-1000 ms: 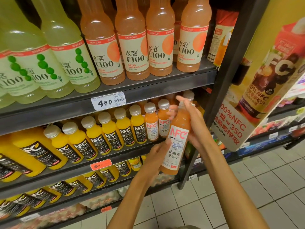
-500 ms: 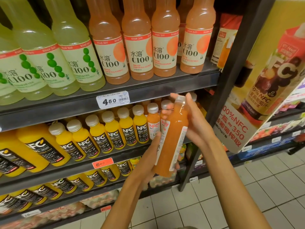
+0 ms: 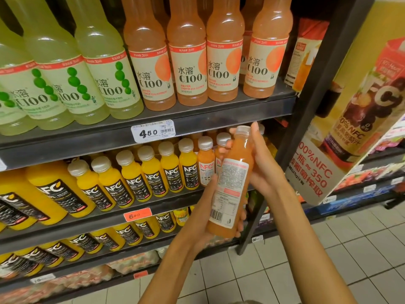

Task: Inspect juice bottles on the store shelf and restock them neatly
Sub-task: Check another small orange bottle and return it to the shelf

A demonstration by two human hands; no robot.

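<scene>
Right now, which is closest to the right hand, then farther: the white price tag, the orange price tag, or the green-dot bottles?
From the right hand:
1. White price tag, up-left on the upper shelf edge.
2. Orange price tag, down-left on the lower shelf edge.
3. Green-dot bottles, far upper left.

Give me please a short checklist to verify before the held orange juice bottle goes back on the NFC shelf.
1. Grip: left hand holds the orange NFC bottle low, right hand holds it near the top: ok.
2. White cap on: ok.
3. Back label facing the camera, readable: ok.
4. Free slot beside the shelved orange NFC bottle: cannot tell, hands hide it.
5. Front label facing the aisle: not ok.
</scene>
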